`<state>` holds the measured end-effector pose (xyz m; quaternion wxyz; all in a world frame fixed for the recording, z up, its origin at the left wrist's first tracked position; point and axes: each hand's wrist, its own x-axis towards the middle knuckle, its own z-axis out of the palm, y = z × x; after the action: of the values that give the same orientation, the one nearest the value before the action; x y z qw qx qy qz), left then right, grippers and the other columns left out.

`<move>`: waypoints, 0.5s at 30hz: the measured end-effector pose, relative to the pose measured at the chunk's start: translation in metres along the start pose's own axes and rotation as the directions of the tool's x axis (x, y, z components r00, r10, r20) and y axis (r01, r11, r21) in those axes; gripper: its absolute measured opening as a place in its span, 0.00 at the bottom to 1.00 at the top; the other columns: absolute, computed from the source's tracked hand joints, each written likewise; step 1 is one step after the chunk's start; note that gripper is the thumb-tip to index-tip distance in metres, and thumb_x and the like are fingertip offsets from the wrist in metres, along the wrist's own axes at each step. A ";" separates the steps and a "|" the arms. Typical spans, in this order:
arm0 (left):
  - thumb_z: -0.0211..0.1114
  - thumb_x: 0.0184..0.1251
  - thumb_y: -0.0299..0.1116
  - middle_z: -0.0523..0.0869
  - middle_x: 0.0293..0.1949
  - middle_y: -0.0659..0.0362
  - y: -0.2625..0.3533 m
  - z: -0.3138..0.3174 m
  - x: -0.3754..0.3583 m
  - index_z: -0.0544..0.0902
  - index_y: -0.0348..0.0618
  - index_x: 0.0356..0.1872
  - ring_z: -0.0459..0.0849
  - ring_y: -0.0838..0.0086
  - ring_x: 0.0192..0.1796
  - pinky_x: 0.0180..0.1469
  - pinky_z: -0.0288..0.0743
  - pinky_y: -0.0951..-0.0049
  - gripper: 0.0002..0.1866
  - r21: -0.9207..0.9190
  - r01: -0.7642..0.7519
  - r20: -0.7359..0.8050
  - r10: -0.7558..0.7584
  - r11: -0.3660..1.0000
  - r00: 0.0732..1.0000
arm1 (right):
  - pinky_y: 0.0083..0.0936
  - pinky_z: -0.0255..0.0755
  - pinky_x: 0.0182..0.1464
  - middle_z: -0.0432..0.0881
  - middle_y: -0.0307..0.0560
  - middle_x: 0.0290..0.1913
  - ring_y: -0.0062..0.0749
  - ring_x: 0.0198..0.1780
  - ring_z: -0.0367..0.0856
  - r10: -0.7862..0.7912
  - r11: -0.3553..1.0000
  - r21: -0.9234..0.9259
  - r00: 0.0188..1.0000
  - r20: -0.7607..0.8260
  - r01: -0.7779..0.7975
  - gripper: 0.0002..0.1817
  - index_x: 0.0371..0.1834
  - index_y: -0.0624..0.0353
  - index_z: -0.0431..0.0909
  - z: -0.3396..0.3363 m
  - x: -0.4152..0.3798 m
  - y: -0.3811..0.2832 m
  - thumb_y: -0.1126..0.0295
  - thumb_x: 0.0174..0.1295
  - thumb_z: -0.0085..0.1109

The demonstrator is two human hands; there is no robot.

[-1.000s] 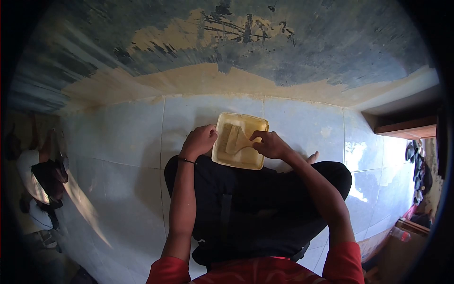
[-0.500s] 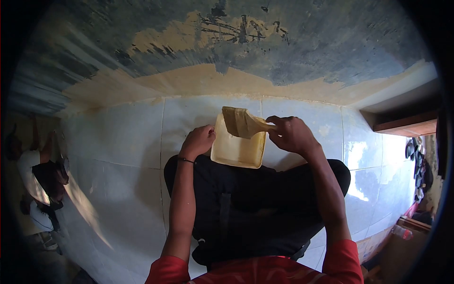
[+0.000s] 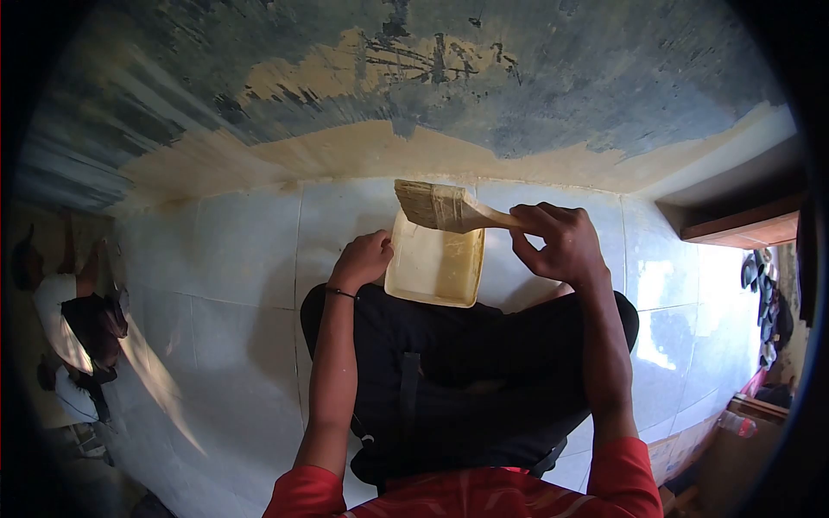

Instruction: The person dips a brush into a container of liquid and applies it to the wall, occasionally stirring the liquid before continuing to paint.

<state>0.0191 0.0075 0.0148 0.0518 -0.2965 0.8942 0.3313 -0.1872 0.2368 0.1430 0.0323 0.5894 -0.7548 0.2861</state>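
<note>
A wide paintbrush [image 3: 445, 207] with pale, coated bristles is over the upper part of a square cream tray [image 3: 432, 272]. My right hand [image 3: 557, 243] grips its wooden handle, and the bristles point left. Closed on the tray's left rim, my left hand [image 3: 364, 259] keeps hold of it. The tray rests at my crossed legs, and a pale wet film coats its inside. Whether the brush touches the tray's far rim, I cannot tell.
Ahead rises a wall [image 3: 553, 104] with patchy grey and beige paint. Pale tiles [image 3: 233, 259] cover the floor. Another person [image 3: 65, 319] is at the far left. A wooden shelf [image 3: 743, 226] and a cardboard box [image 3: 751, 445] are on the right.
My right hand has moved right and slightly toward me. The brush has lifted and turned, its bristles now farther up and left over the tray. My left hand and the tray have hardly moved.
</note>
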 end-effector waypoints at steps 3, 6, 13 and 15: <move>0.53 0.61 0.37 0.84 0.36 0.47 0.001 0.000 0.000 0.78 0.39 0.38 0.82 0.52 0.42 0.45 0.74 0.57 0.13 0.007 0.008 0.008 -0.008 1.000 1.000 | 0.25 0.70 0.19 0.83 0.40 0.24 0.32 0.19 0.79 -0.052 0.999 -0.006 0.990 -0.135 0.051 0.07 0.31 0.56 0.83 -0.004 0.000 0.000 0.72 0.47 0.63; 0.53 0.61 0.37 0.84 0.36 0.47 0.001 0.000 0.001 0.78 0.39 0.39 0.82 0.52 0.42 0.45 0.74 0.58 0.13 0.004 0.014 0.017 -0.014 1.000 1.000 | 0.22 0.74 0.23 0.84 0.43 0.26 0.30 0.21 0.81 -0.054 0.999 -0.004 0.990 -0.127 0.054 0.11 0.34 0.60 0.81 -0.009 -0.001 0.002 0.76 0.45 0.64; 0.55 0.64 0.39 0.84 0.42 0.47 0.004 -0.003 0.001 0.79 0.38 0.44 0.82 0.54 0.46 0.49 0.74 0.61 0.15 0.028 0.059 0.071 -0.061 0.998 0.996 | 0.22 0.70 0.18 0.82 0.39 0.23 0.27 0.19 0.79 -0.138 0.990 -0.038 0.957 -0.257 0.133 0.10 0.31 0.56 0.80 -0.014 0.001 0.003 0.76 0.42 0.64; 0.55 0.64 0.39 0.84 0.42 0.47 0.004 -0.003 0.000 0.79 0.38 0.44 0.82 0.54 0.46 0.49 0.74 0.61 0.15 0.022 0.060 0.074 -0.062 0.998 0.995 | 0.21 0.69 0.18 0.82 0.39 0.23 0.26 0.18 0.78 -0.152 0.988 -0.044 0.952 -0.266 0.146 0.10 0.31 0.56 0.80 -0.015 0.000 0.004 0.76 0.42 0.64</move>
<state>0.0169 0.0075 0.0195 0.0980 -0.3107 0.8854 0.3316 -0.1948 0.2442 0.1544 0.1630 0.6000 -0.7002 0.3510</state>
